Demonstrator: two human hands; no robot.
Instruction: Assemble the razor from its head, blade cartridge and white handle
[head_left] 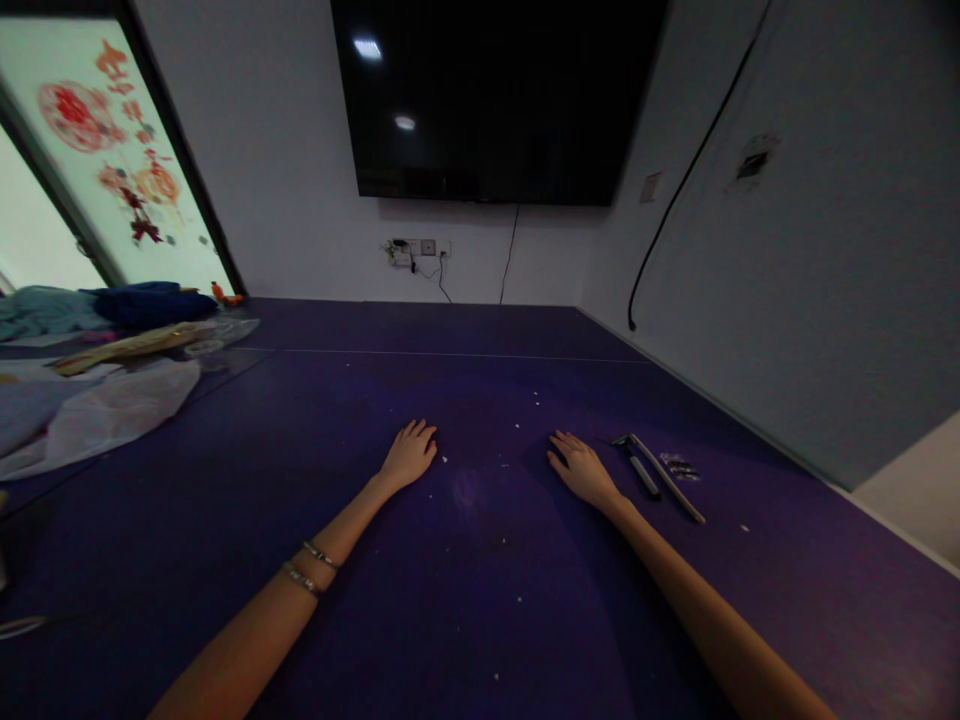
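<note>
Palm down on the purple tabletop [420, 620], my left hand [409, 455] lies with its fingers stretched out and holds nothing. Two bracelets [301, 577] circle that forearm. My right hand [581, 468] rests flat on the same surface, fingers extended, also holding nothing. Just to its right are a short grey-and-black tool [643, 474], whose kind I cannot make out, and a long thin light-coloured rod [667, 480]. Beyond these sits a small clear packet with dark pieces [680, 467]. Tiny white scraps are scattered around and between my hands.
At the left lie a sheer white plastic bag [120, 410], a tan flat bundle [124, 350] and dark blue cloth [154, 303]. A scissor-like handle [22, 627] shows at the lower left edge. Walls bound the far and right sides, with a television [502, 100] above.
</note>
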